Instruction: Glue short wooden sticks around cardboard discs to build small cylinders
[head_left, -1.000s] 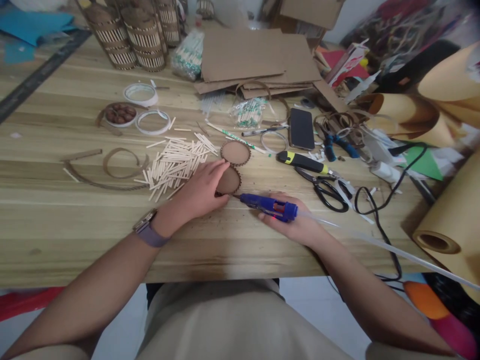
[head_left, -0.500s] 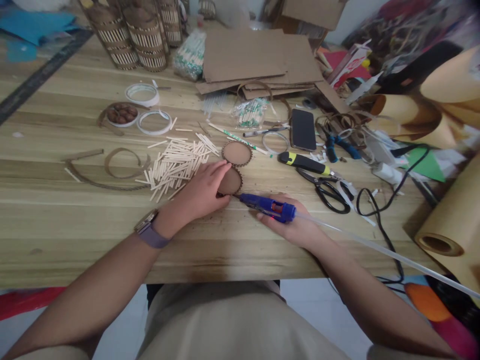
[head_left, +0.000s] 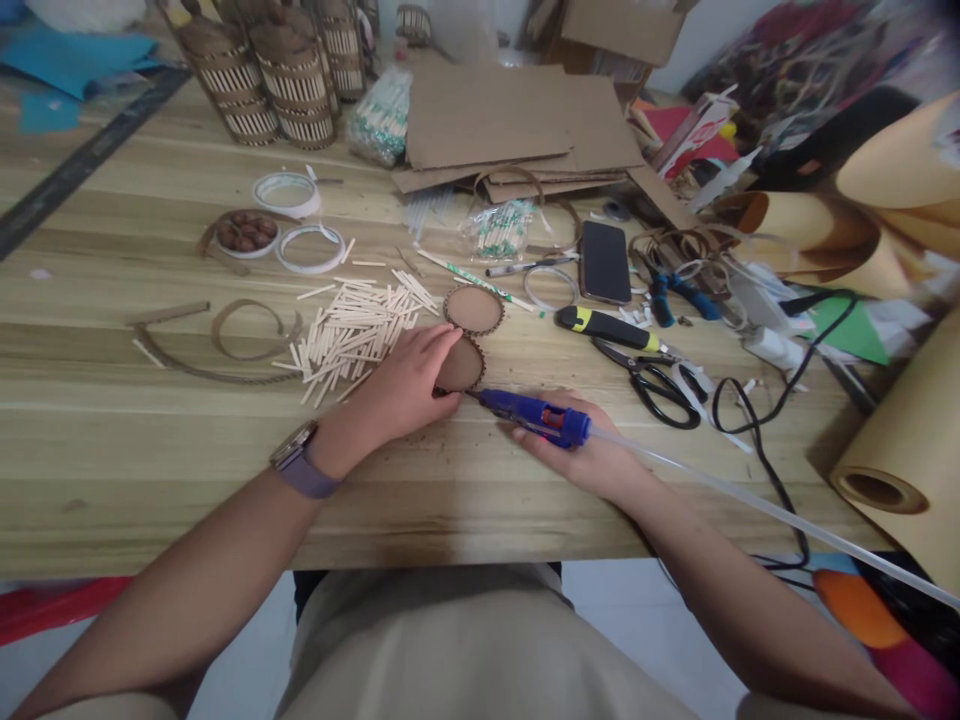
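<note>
At the table's near edge, left hand (head_left: 401, 385) fingers press flat on 1 cardboard disc (head_left: 461, 364), while right hand (head_left: 592, 455), clamped around the glue gun (head_left: 534, 414), aims its nozzle leftward at the disc's near rim.

Centre frame: the brown cardboard disc (head_left: 460, 365), toothed around the rim, lies flat with its left edge under the left hand (head_left: 405, 385). Just to its right is the blue glue gun (head_left: 534, 416), nearly level in the right hand (head_left: 592, 455), nozzle at the disc's lower rim. A clear glue stick (head_left: 750, 505) trails to the lower right.
</note>
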